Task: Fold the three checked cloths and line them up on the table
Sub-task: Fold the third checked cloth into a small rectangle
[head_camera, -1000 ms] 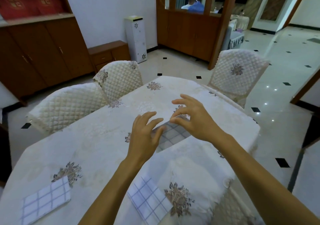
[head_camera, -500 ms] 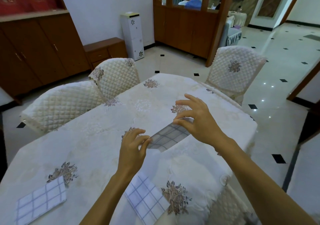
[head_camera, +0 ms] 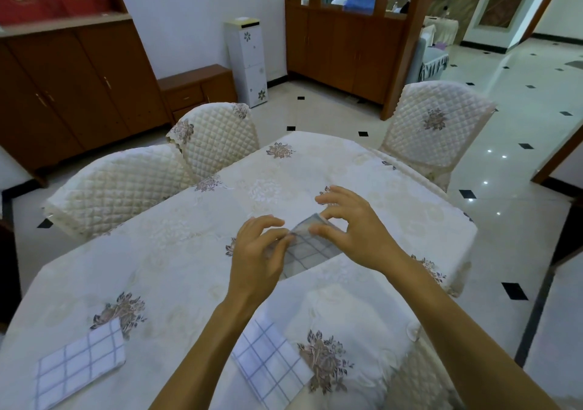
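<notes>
Three white cloths with grey-blue checks are on the cream tablecloth of the table (head_camera: 176, 252). One folded cloth (head_camera: 79, 365) lies at the near left. A second folded cloth (head_camera: 271, 365) lies near the front, partly under my left forearm. The third cloth (head_camera: 310, 252) is in the middle of the table, its far edge lifted. My left hand (head_camera: 257, 258) pinches its left side and my right hand (head_camera: 353, 230) pinches its raised far corner between thumb and forefinger.
Two quilted chairs (head_camera: 120, 185) stand along the table's left side and one chair (head_camera: 435, 132) at the far right. Wooden cabinets (head_camera: 72, 88) line the back wall. The table's right edge (head_camera: 467, 267) drops to a glossy tiled floor.
My hands came together over the middle cloth, took hold of it and lifted its far edge towards me. The two folded cloths have not moved.
</notes>
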